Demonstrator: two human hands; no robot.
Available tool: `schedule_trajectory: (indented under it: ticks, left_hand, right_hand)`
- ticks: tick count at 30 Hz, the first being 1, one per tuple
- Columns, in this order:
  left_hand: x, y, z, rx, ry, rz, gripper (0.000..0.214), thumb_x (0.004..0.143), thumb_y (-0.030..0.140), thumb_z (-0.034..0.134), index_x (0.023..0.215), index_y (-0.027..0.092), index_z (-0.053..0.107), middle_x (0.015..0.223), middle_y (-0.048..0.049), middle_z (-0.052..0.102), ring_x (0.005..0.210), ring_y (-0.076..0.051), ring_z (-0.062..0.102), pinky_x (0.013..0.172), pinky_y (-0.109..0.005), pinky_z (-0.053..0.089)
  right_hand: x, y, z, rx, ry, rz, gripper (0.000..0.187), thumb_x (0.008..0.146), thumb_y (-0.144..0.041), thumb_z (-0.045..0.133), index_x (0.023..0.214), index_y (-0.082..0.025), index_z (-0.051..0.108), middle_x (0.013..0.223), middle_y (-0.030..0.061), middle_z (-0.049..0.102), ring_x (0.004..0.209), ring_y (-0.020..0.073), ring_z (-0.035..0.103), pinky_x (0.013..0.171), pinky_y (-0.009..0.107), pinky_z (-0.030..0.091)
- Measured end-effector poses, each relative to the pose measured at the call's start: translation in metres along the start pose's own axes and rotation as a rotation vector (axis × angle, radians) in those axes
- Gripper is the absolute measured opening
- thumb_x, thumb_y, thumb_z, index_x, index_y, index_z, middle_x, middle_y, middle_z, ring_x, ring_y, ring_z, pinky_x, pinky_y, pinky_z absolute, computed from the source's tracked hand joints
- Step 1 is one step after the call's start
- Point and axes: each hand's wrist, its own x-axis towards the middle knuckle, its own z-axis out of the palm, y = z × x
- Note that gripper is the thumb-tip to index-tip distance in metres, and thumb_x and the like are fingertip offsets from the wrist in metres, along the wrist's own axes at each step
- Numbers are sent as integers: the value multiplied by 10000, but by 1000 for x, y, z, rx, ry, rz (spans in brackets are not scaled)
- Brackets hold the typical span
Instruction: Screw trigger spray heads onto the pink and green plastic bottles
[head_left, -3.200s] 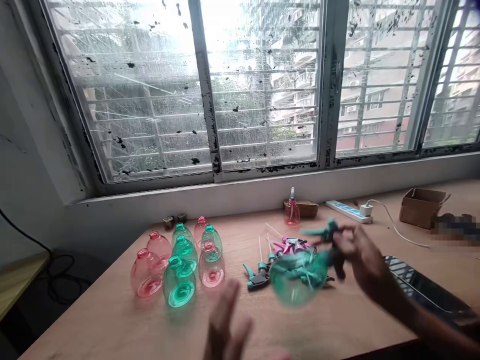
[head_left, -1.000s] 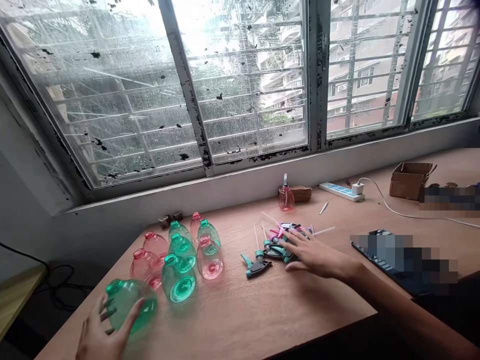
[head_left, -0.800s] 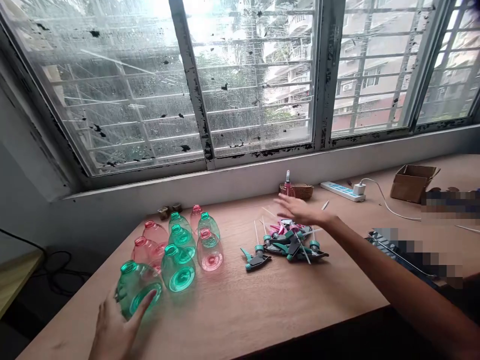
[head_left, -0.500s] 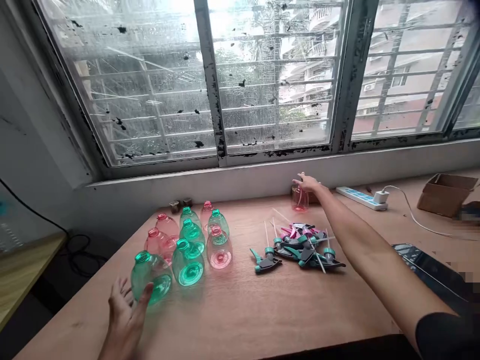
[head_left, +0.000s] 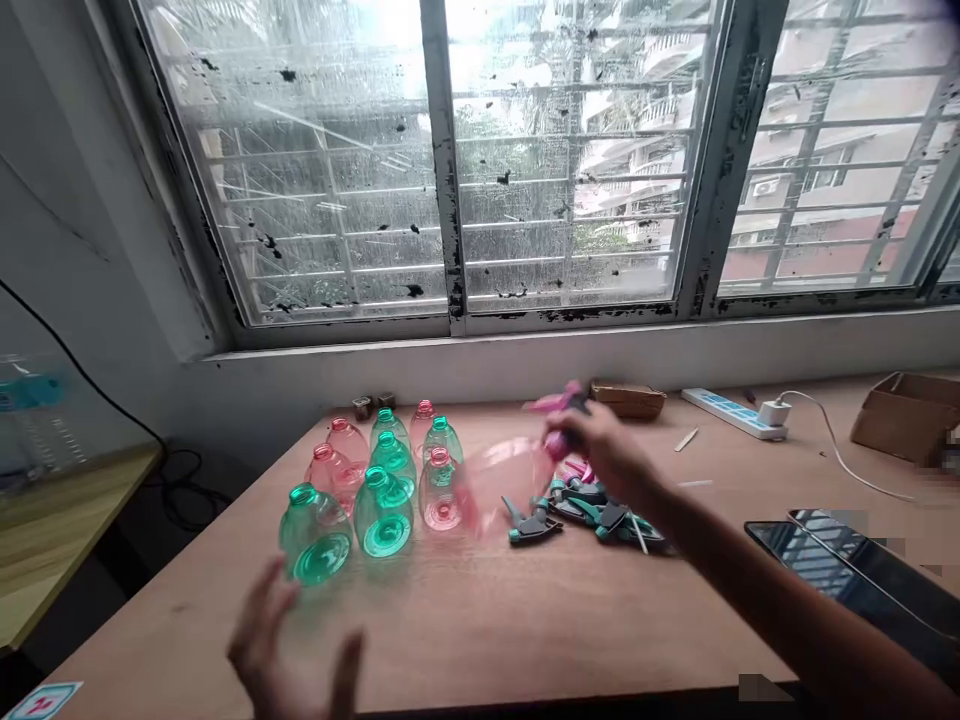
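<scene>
My right hand is closed around the pink and black trigger head of a pink spray bottle, which is tilted and blurred, its body pointing left. Below it on the table lies a pile of green, black and pink spray heads. My left hand is open, fingers apart and blurred, just in front of a green bottle standing upright. Beside that stand another green bottle, a pink bottle and several more, all without spray heads.
Along the back wall lie a brown cardboard box and a white power strip with a plugged-in charger. An open cardboard box stands at right. Dark tablet-like devices lie at front right. A wooden surface sits at left.
My right hand has brought the pink spray bottle from the back wall to the left, tipping it over the spray heads. My left hand has come away from the green bottle, toward me.
</scene>
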Motion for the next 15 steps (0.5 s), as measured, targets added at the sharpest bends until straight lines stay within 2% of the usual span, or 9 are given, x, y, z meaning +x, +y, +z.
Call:
schedule_trajectory:
  ticks: [1,3,5,7,9,12,14,15]
  left_hand:
    - [-10,14,4,-68,-60,66,680,824,432,687,1430,334,392,1515,-86,411,1322,-410,467,1081,-605,413]
    - [-21,38,12,-148,-124,187,763,788,432,754,1431,445,344,1410,-45,516,1191,-366,574,997,-540,498]
    - [-20,55,18,-24,-178,261,836,783,438,781,1486,372,333,1346,-96,562,1156,-379,583,1006,-532,469]
    - [-8,61,20,132,-239,207,805,850,430,728,1524,277,314,1383,-160,544,1187,-394,572,1000,-512,457]
    - [3,57,17,185,-317,131,736,895,424,672,1520,232,333,1369,-179,571,1158,-386,604,967,-484,480]
    - [4,42,8,-3,-497,34,714,834,420,736,1466,284,431,1317,-131,636,1127,-384,637,949,-462,516]
    - [-6,33,3,-332,-782,-235,715,815,382,773,1454,364,451,1384,-77,600,1242,-388,570,986,-452,512]
    - [-13,30,2,-564,-989,-412,681,838,374,756,1449,398,455,1399,-48,588,1281,-380,540,987,-443,520]
  right_hand:
    - [-21,-9,19,152,-107,43,269,841,-353,601,932,-108,662,739,43,637,647,166,603,593,283,520]
    - [-54,-25,53,399,-330,109,276,840,-392,654,954,-141,640,708,-2,601,617,140,569,545,250,494]
    - [-75,-37,79,579,-450,166,389,832,-465,685,1068,-167,602,662,-39,554,568,139,542,471,240,479]
    - [-86,-43,92,543,-472,132,360,841,-440,710,1069,-187,590,710,-30,574,585,141,561,495,248,491]
    - [-90,-45,93,350,-429,-8,251,880,-346,681,1066,-196,604,811,6,618,640,151,595,574,273,513]
    - [-96,-46,77,39,-353,-183,178,885,-241,634,1056,-190,634,902,54,655,782,204,639,714,328,532]
    - [-100,-51,56,-55,-375,-199,133,890,-238,621,1009,-192,660,896,61,680,835,221,653,768,340,535]
    - [-102,-55,45,-63,-439,-209,127,905,-249,608,1003,-203,675,897,57,697,833,216,663,772,333,540]
